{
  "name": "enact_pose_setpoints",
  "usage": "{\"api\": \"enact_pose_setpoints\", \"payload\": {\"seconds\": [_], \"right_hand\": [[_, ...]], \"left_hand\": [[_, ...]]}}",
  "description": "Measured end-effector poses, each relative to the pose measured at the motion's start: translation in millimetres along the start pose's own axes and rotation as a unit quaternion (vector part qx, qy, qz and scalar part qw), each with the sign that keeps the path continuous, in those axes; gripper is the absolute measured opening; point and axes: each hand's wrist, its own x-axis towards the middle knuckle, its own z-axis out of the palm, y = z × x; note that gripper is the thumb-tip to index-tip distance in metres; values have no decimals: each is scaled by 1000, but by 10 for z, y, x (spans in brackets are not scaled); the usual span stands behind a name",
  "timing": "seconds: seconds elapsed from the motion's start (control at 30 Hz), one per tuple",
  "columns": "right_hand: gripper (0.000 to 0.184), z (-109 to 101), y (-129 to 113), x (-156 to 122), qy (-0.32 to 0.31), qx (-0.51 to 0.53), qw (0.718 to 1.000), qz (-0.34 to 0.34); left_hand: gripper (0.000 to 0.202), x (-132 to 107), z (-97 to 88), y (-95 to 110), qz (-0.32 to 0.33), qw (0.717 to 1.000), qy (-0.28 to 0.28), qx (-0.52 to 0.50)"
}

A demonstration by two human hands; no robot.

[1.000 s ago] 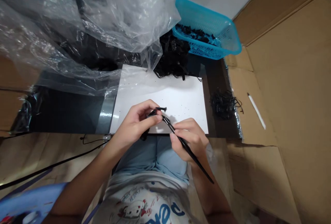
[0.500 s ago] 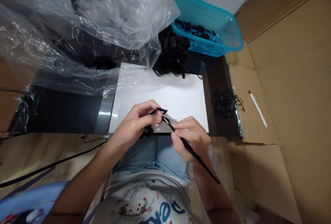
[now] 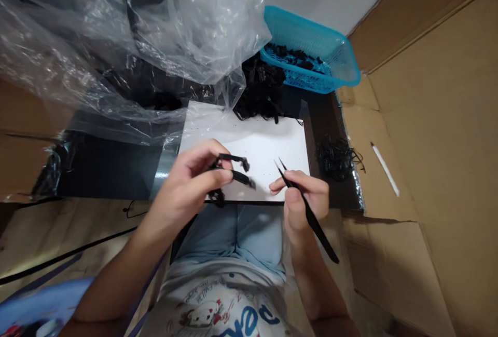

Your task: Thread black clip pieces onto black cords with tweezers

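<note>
My left hand (image 3: 190, 189) pinches a small black two-armed plastic part (image 3: 232, 168) over the near edge of a white sheet (image 3: 268, 145). Its two arms point right, one above the other. My right hand (image 3: 303, 197) grips black tweezers (image 3: 307, 212) like a pen. The tweezer tips are slightly apart and hover over the sheet, a short way to the right of the part. Nothing shows between the tips.
A heap of black parts (image 3: 262, 90) lies at the sheet's far edge, partly under a clear plastic bag (image 3: 136, 36). A blue basket (image 3: 311, 49) with more parts stands behind. A smaller black pile (image 3: 336, 158) and a white stick (image 3: 385, 169) lie right, on cardboard (image 3: 436, 145).
The tweezers were touching the part held in my left hand. My right hand has drawn them away to the right, and the part's two arms now stand apart.
</note>
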Motion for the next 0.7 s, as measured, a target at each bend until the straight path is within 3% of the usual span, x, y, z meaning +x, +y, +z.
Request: {"api": "enact_pose_setpoints", "payload": {"seconds": [0.13,0.2,0.23,0.3,0.37,0.43,0.53,0.6,0.7], "right_hand": [[25,67,-1,14,-16,42,999,28],[18,115,19,36,-7,74,997,37],[15,134,35,51,5,92,995,39],[18,143,80,81,39,135,989,46],[21,104,132,96,53,185,978,86],[22,31,179,81,23,244,956,160],[23,-71,208,3,-10,275,935,224],[17,-95,184,-57,5,217,956,199],[10,-70,82,-107,-11,56,993,105]], "left_hand": [[12,-9,-32,557,131,985,88,65],[12,15,-17,722,151,976,112,105],[11,36,-9,737,161,975,93,119],[8,93,-8,620,155,978,41,135],[8,154,-30,355,123,981,2,151],[8,191,-60,38,64,974,-35,214],[16,167,-72,-339,23,968,-36,249],[17,114,-44,-466,29,965,-22,259],[14,43,23,-513,63,960,-8,273]]}}
